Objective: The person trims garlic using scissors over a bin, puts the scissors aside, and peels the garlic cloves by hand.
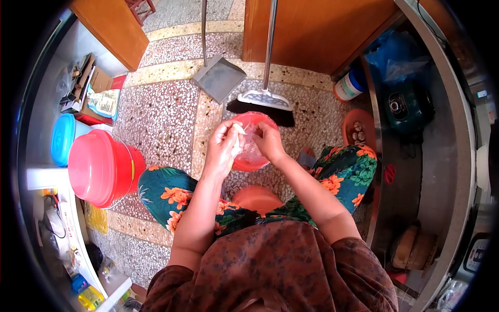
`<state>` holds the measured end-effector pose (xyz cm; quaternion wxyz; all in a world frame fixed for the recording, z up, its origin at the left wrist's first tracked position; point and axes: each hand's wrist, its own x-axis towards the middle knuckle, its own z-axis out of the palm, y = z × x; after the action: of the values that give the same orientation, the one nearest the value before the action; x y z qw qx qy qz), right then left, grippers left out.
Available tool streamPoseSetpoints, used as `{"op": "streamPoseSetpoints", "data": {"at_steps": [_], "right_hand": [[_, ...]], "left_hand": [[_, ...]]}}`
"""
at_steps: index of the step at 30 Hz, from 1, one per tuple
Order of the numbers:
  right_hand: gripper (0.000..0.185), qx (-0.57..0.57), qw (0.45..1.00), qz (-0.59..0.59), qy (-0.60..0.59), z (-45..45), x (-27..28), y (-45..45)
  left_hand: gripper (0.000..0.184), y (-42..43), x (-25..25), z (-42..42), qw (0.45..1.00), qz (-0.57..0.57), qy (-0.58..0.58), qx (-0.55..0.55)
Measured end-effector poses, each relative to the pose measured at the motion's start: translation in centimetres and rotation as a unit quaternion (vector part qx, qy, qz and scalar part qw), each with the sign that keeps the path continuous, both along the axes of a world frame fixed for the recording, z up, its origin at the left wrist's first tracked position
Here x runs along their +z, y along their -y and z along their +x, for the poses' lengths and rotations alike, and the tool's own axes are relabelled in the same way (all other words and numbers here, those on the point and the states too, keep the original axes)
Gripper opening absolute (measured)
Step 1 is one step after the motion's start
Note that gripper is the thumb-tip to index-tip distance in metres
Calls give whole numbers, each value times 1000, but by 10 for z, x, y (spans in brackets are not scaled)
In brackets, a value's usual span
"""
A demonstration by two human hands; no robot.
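Observation:
My left hand (223,145) is closed on a small pale, whitish piece (238,136), whose exact kind I cannot make out. Close beside it, my right hand (268,143) has its fingers bent together in a pinch; what sits between them is too small to name. Both hands are over a red plastic basin (253,164) on the floor between my knees. Something translucent and whitish shows inside the basin, partly hidden by my fingers. Nearer my body, a second reddish plastic object (257,197) is partly covered by my clothes.
A broom (265,99) and a grey dustpan (220,78) stand just beyond the basin. To the left are a lidded red bucket (99,169) and a blue-lidded container (63,139). On the right, a reddish bowl (356,120) and a dark green appliance (408,106) sit by the shelf.

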<state>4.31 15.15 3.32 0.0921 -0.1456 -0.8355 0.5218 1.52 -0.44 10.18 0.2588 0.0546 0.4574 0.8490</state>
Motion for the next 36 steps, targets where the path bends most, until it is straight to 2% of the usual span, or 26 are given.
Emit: {"op": "streamPoseSetpoints", "data": {"at_steps": [2,8,13,16,18,19,20,21,22,24,28,36], "right_hand": [[12,39,994,104,7,-6,-30,-3],[12,66,986,128,85,-11,-86,-2],[19,67,982,138,111,-10,-93,-6],[16,72,981,162,79,-13,-88,-6],[13,38,997,25,70,-13,-69,-6],[13,39,997,26,69,-12,-46,-3],[11,21,980,-185,76,-7,-14,3],[14,2,918,-388,79,-2,15,8],[14,1,919,-387,78,2,39,12],[13,43,869,-493,18,12,72,20],[7,78,902,-425,-3,22,79,21],[3,16,925,-374,-58,35,80,30]], "left_hand": [[15,0,-2,-1,1000,-18,-10,3],[15,4,-4,-2,999,-39,-8,18],[12,4,-1,-1,998,-31,19,44],[14,6,-6,-2,998,-42,-1,39],[15,7,-6,-3,997,-70,2,22],[15,7,-6,-3,997,-69,1,24],[16,8,-7,-3,996,-88,-10,9],[17,7,-7,-2,994,-106,-21,-6],[17,5,-5,-1,994,-105,-22,-7],[18,-1,0,2,996,-89,-16,11],[15,-6,7,4,998,-59,-21,-1],[26,-6,2,11,989,-122,-79,-9]]}}
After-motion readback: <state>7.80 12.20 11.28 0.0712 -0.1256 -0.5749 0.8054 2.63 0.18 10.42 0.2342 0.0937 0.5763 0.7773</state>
